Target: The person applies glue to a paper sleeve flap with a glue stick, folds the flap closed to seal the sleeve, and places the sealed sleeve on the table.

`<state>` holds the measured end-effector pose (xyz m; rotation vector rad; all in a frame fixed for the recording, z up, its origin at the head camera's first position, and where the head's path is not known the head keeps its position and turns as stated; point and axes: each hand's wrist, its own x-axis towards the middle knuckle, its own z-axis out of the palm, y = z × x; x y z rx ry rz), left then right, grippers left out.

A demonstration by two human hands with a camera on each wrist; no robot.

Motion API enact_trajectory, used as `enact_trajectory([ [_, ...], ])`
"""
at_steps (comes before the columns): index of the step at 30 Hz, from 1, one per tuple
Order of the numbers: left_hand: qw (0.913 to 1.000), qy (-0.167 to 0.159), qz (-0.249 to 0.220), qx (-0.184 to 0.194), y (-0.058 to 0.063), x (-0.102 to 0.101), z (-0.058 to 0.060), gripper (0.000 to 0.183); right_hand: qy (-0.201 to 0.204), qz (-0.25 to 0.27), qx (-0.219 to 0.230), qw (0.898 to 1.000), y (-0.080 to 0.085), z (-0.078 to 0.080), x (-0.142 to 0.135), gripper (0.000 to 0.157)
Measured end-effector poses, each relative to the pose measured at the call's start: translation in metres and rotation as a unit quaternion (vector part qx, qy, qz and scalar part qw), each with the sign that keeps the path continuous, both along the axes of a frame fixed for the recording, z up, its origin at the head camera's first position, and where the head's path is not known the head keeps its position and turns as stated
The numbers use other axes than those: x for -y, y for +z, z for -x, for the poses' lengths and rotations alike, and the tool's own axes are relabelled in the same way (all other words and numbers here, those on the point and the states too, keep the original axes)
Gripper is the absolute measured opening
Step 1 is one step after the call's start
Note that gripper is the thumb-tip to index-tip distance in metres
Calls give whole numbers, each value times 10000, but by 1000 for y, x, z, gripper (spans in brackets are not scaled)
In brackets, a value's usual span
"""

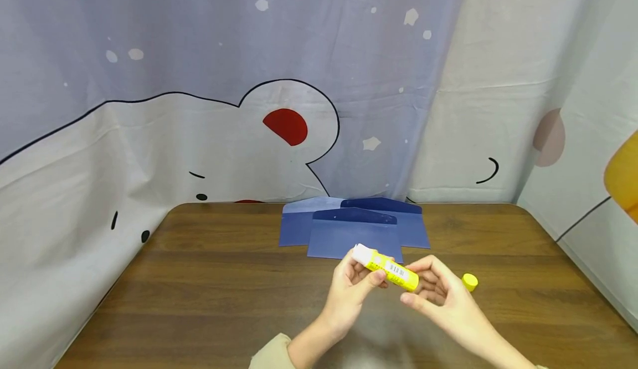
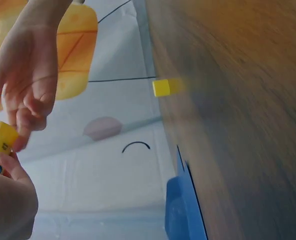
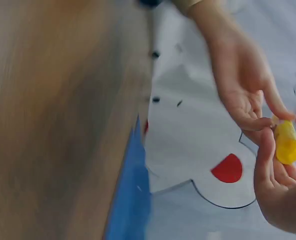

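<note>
A yellow glue stick (image 1: 394, 272) with a bare white end is tilted above the table, its white end up and to the left. My left hand (image 1: 346, 297) grips it around the middle, thumb on the near side. At its lower yellow end is my right hand (image 1: 456, 308), fingers loosely bent and thumb apart from them; whether a fingertip touches the stick I cannot tell. The right wrist view shows that yellow end (image 3: 289, 150) between the right thumb and fingers. To the right of the right hand, a yellow cap (image 1: 469, 282) sits on the table.
Beyond the hands, three blue envelopes (image 1: 354, 239) overlap near the back edge of the brown wooden table (image 1: 209, 286), flaps raised. A patterned curtain (image 1: 199, 136) hangs directly behind the table and along its sides.
</note>
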<state>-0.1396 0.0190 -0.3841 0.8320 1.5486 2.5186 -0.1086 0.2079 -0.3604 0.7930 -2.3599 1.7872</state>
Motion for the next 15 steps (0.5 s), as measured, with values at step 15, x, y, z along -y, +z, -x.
enact_trajectory([
  [15, 9993, -12, 316, -192, -1, 5, 0, 53, 351, -227, 600, 9973, 6, 4, -2, 8],
])
